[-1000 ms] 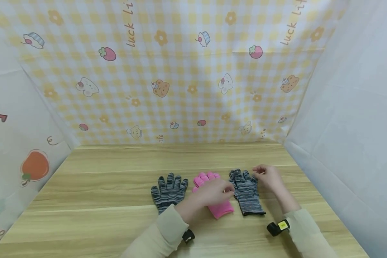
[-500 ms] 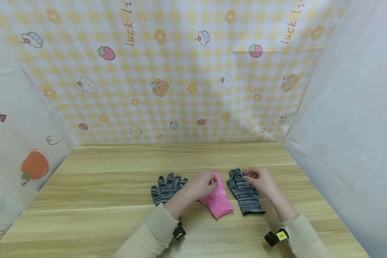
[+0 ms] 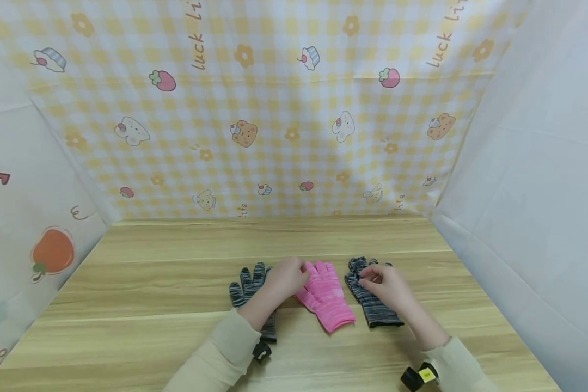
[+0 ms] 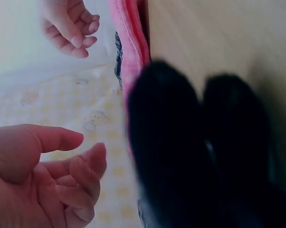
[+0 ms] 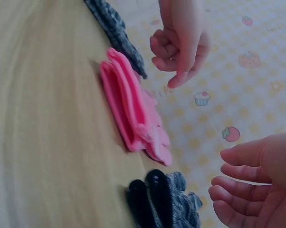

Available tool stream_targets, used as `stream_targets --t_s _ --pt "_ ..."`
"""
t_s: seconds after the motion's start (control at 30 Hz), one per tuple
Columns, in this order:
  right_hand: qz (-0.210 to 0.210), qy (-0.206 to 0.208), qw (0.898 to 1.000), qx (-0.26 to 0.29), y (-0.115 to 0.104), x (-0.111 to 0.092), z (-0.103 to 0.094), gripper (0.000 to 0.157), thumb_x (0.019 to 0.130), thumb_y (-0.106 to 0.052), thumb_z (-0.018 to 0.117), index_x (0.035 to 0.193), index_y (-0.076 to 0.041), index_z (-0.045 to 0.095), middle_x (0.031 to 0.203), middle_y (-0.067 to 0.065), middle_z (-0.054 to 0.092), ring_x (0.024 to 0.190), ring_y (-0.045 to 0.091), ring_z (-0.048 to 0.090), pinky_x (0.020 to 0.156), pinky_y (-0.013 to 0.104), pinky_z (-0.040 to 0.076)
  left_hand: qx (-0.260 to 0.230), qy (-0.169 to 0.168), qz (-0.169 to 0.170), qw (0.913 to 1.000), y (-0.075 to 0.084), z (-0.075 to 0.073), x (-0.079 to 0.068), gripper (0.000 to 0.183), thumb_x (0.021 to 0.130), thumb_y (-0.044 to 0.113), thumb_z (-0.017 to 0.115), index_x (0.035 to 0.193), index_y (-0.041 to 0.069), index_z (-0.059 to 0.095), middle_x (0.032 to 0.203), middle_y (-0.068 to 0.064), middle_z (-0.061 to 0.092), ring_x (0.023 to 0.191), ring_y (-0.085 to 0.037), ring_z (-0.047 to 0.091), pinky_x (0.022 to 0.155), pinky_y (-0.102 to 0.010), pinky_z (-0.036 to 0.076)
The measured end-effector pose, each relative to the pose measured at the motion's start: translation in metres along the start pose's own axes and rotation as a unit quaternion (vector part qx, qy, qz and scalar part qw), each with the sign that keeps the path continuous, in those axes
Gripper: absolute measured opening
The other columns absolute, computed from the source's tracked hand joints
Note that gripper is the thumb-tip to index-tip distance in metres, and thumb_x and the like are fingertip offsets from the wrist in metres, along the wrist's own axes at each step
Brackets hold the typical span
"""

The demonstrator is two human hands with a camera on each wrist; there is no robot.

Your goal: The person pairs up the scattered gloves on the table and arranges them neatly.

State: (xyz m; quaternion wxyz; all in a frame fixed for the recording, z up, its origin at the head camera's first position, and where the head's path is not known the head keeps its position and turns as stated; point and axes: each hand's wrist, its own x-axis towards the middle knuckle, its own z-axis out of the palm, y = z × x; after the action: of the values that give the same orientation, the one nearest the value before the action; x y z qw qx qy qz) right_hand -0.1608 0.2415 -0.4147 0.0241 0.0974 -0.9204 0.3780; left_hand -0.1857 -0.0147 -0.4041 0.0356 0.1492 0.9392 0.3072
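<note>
Three knitted gloves lie in a row on the wooden table. The left one is a grey-black striped glove [image 3: 247,284], partly hidden by my left forearm. A pink glove [image 3: 327,296] lies in the middle, its cuff facing me. On the right is another grey-black glove [image 3: 381,314]. My left hand [image 3: 285,279] hovers between the left and pink gloves, holding nothing; in the left wrist view its fingers [image 4: 86,178] are loosely bent. Over the right glove is my right hand [image 3: 391,284], fingers relaxed with nothing in them. The right wrist view shows it apart from the gloves.
The wooden table [image 3: 166,283] reaches back to a yellow checked cloth [image 3: 284,109]. White cloth walls [image 3: 529,218] stand at both sides. Each wrist carries a small black camera [image 3: 411,378]. Dark blurred shapes [image 4: 166,142] fill much of the left wrist view.
My left hand has moved left from above the pink glove, uncovering most of it. The right hand has come left, from beside the right glove to over it. The gloves have stayed put.
</note>
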Motion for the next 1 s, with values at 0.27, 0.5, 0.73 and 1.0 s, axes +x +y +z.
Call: stream_targets --t_s 0.27,0.5,0.73,1.0 --pt "-0.031 -0.041 0.999 -0.002 0.002 -0.008 0.013 0.014 0.087 -0.012 0.071 0.099 -0.005 0.068 0.079 -0.006 0.062 0.072 0.011 0.057 0.062 0.026 0.050 -0.004 -0.005 -0.053 0.9986 -0.007 -0.003 -0.003 0.042 0.089 0.012 0.060 0.052 0.014 0.039 0.045 0.006 0.031 0.038 -0.008 0.031 0.035 -0.020 0.024" --pt "-0.070 -0.084 0.994 -0.002 0.002 -0.013 0.020 0.023 0.084 -0.015 0.073 0.103 -0.003 0.068 0.078 -0.006 0.060 0.068 0.009 0.055 0.057 0.024 0.049 -0.012 -0.016 -0.065 0.9977 -0.008 -0.002 -0.004 0.041 0.090 0.009 0.058 0.052 0.011 0.043 0.042 0.001 0.044 0.031 -0.011 0.047 0.030 -0.019 0.033" --pt "-0.114 -0.111 0.987 -0.004 0.002 -0.019 0.025 0.023 0.083 -0.016 0.075 0.102 -0.005 0.069 0.079 -0.007 0.061 0.068 0.006 0.054 0.059 0.023 0.049 -0.027 -0.039 -0.090 0.9948 -0.008 0.001 -0.002 0.022 0.091 0.004 0.058 0.070 -0.001 0.060 0.047 -0.007 0.055 0.036 -0.017 0.056 0.030 -0.020 0.039" --pt "-0.125 -0.149 0.981 -0.003 0.000 -0.024 0.027 0.036 0.076 -0.018 0.080 0.107 -0.006 0.067 0.080 -0.005 0.061 0.066 0.007 0.053 0.059 0.024 0.049 -0.027 -0.045 -0.106 0.9929 -0.010 0.004 0.001 0.008 0.084 -0.007 0.058 0.077 -0.007 0.061 0.053 -0.013 0.059 0.043 -0.023 0.062 0.033 -0.021 0.044"
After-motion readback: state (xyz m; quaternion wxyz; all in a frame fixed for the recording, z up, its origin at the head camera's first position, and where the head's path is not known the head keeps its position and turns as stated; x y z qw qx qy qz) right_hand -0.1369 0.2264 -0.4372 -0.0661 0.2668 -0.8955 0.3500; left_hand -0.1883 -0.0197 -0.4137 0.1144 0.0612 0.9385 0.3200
